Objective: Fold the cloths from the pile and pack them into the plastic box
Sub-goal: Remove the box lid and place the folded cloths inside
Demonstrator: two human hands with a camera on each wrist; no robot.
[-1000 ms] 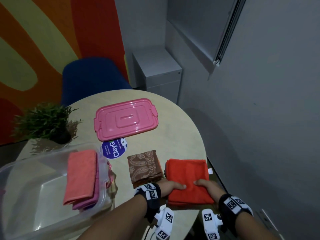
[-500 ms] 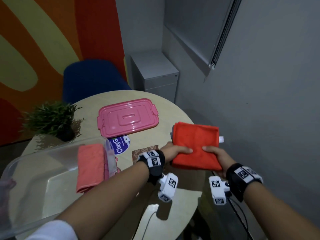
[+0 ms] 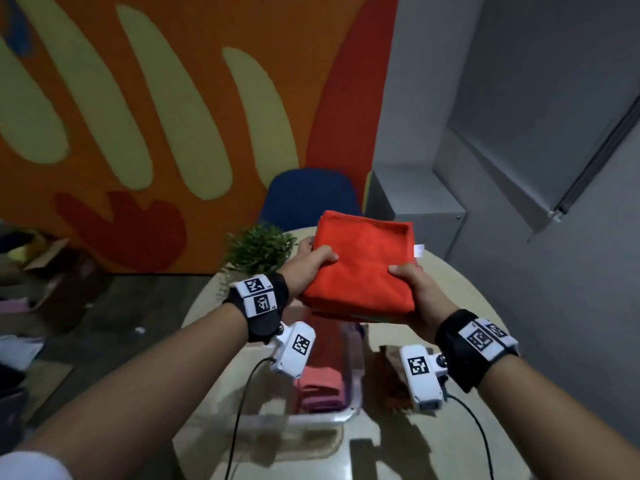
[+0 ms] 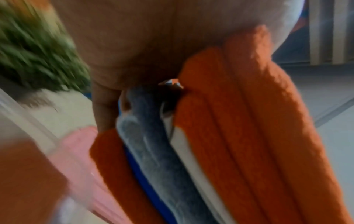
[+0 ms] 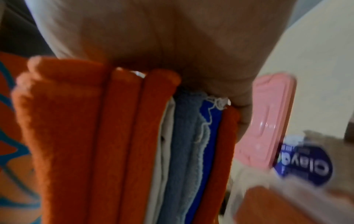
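1. Both hands carry a stack of folded cloths (image 3: 360, 268) in the air above the round table (image 3: 460, 282), with the orange cloth on top.
2. The left hand (image 3: 308, 263) grips the left edge of the stack, thumb on top and fingers below; the right hand (image 3: 414, 289) does the same on the right edge. Neither hand is free or spread.
3. The wrist views show why two hands are used: under the orange layers there are a white, a grey-blue and a dark blue layer (image 5: 188, 151), and I think a squeeze from both sides keeps them from sliding apart.
4. The clear plastic box (image 3: 343, 415) stands on the table below the forearms, nearer the person than the stack. It already holds folded salmon and pink cloths (image 3: 322, 386) at one side.
5. The pink lid (image 5: 268, 121) lies on the table beside a blue round sticker (image 5: 304, 165) (so the box is open to receive cloths).
6. A small green plant (image 3: 259, 247) stands just beside the left hand.
7. My judgement: the stack should next come down flat into the free part of the box.
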